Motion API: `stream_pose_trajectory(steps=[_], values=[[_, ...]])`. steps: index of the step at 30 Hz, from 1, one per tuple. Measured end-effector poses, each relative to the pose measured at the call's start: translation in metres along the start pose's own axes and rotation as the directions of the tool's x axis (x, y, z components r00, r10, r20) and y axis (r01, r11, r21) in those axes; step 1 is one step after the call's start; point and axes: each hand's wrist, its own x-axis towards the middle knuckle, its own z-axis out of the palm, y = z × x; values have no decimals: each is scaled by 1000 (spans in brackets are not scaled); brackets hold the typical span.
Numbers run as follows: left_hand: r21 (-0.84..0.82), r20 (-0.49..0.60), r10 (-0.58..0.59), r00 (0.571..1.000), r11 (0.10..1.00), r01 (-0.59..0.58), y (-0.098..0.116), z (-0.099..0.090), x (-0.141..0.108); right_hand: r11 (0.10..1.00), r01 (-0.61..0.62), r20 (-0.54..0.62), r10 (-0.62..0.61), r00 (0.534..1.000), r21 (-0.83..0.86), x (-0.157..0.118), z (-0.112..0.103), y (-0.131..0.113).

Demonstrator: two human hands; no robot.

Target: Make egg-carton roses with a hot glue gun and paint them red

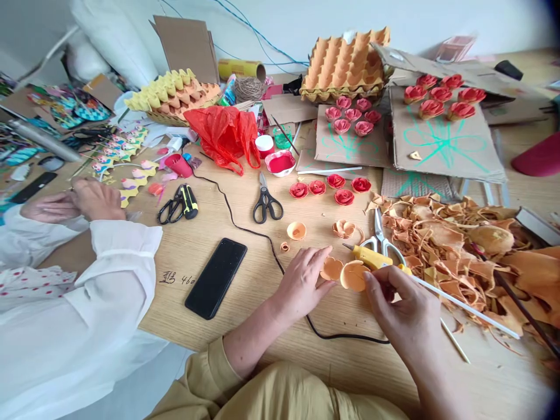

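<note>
My left hand (300,277) pinches a scalloped orange petal piece (331,269) of egg-carton pulp. Between the thumb and fingers of my right hand (405,306) is a second rounded petal piece (352,276), close beside the first; I cannot tell whether the two touch. Just behind them lies a yellow glue gun (371,256) with a white glue stick (468,306) stretching right. White-handled scissors (379,230) rest beyond it. On the table past my left hand are a shallow orange cup (296,231), a small rolled bud (284,247) and an open orange flower (343,228).
Orange carton scraps (437,251) heap up at right. Red-painted flowers (343,196) stand on the table and on cardboard sheets (441,140). Black scissors (266,204), a phone (216,278) and a black cable (227,213) lie nearer left. A co-worker's hands (94,198) are at far left.
</note>
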Motion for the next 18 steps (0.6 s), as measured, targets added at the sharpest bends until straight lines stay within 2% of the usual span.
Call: stream_pose_trajectory(steps=[4, 9, 13, 18], values=[[-195, -62, 3, 998, 981, -15, 4, -1, -2, 1000, -14, 45, 14, 999, 5, -2, 2, -2], [-393, -24, -24, 999, 919, 12, 10, -4, -1, 1000, -28, 53, 28, 998, 14, -2, -1, -3], [-431, 18, -75, 997, 899, 75, 13, -5, -1, 1000, -17, 40, 17, 999, 8, -1, -1, -3], [-432, 9, -94, 996, 898, 88, 12, -4, -1, 1000, -5, 55, 4, 998, 12, 0, 0, -7]])
